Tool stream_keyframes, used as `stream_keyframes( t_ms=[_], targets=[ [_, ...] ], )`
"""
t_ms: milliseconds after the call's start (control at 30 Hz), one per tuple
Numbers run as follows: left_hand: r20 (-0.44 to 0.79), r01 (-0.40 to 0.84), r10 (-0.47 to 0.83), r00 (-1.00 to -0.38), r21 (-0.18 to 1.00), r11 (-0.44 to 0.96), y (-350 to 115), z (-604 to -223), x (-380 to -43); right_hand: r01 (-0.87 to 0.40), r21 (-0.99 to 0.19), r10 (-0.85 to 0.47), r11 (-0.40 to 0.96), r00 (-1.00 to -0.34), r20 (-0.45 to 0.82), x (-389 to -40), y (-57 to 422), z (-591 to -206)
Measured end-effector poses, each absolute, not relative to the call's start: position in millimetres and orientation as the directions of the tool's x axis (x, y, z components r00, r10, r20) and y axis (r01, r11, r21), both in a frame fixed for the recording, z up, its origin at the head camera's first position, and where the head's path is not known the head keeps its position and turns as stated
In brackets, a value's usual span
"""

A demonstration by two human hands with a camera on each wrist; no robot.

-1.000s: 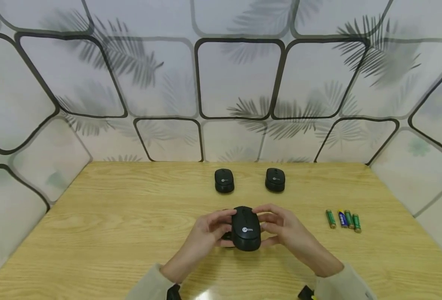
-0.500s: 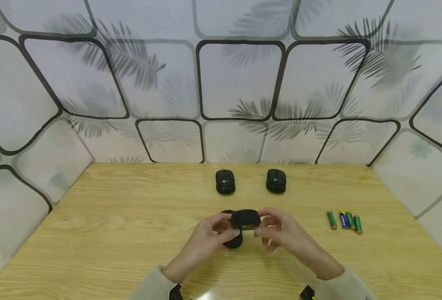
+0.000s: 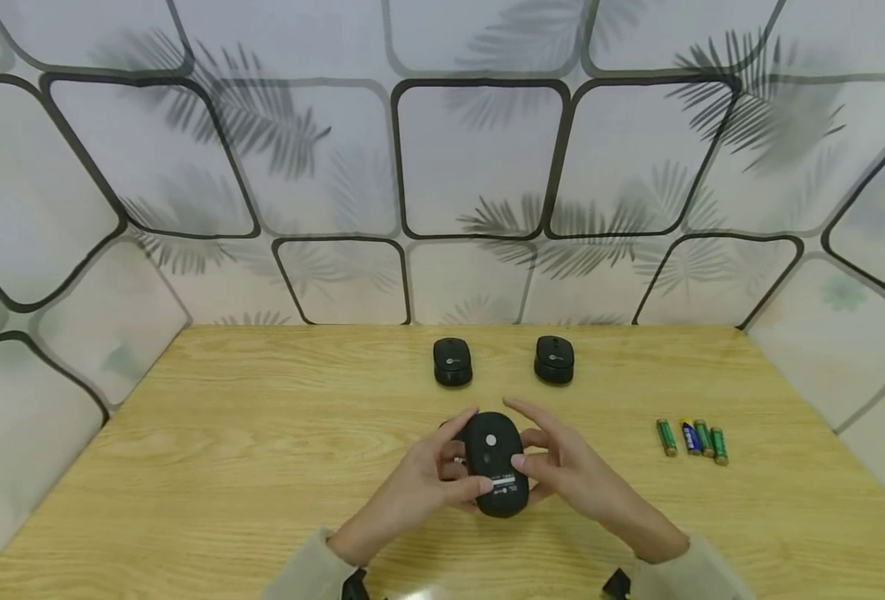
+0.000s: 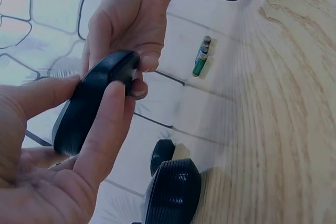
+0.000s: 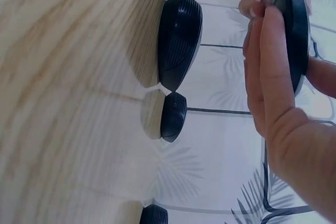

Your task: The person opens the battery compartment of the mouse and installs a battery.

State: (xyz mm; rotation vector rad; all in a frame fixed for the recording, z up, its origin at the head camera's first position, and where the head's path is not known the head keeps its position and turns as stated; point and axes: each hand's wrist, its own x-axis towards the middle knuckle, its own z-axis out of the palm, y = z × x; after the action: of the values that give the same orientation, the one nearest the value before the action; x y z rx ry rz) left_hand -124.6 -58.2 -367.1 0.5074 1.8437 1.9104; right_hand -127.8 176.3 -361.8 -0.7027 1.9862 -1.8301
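Observation:
A black computer mouse is held up between both hands, its underside with a white round spot and a label turned to the head camera. My left hand grips its left side, thumb over the underside near the label. From the right, my right hand pinches the edge, thumb on the underside and index finger stretched out past it. In the right wrist view, straight fingers lie along the mouse's top. Another black mouse stands on the table below, mostly hidden behind the left hand in the head view.
Two more black mice, a left one and a right one, stand at the back of the wooden table. Several batteries, green ones and a blue one, lie at the right. A patterned curtain encloses the table's far sides.
The held mouse has been turned over from its logo side, through an end-on view, to its underside. Both thumbs have come onto the underside. The mice and batteries on the table stay put.

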Motion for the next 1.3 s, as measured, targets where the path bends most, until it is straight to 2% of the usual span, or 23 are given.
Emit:
stream_keyframes(
  t_ms=[167,567,767,1067,1300],
  targets=[
    [-0.042,-0.050,0.597,-0.801,0.999,0.003,-60.8,-366.2,-125.2,-0.099,-0.994,-0.594,0.036,-0.802,0.059,-125.2,176.3,-361.1],
    [-0.046,-0.039,0.639,-0.768,0.999,0.024,-62.3,-365.2,-126.0,-0.054,-0.998,-0.593,-0.010,-0.804,0.050,-123.5,173.5,-360.8],
    [-0.062,-0.069,0.641,-0.765,0.998,0.014,-60.5,-365.7,-124.7,-0.017,-1.000,-0.580,0.025,-0.815,-0.001,-122.4,173.2,-359.1],
    [-0.060,-0.058,0.641,-0.765,0.998,0.024,-60.0,-366.1,-124.8,-0.020,-1.000,-0.591,0.015,-0.807,0.007,-123.4,172.0,-359.3],
    [-0.056,-0.004,0.621,-0.782,0.996,0.085,-59.6,-368.0,-122.4,-0.034,-0.999,-0.611,0.013,-0.791,0.018,-122.8,171.4,-362.2]
  ],
)
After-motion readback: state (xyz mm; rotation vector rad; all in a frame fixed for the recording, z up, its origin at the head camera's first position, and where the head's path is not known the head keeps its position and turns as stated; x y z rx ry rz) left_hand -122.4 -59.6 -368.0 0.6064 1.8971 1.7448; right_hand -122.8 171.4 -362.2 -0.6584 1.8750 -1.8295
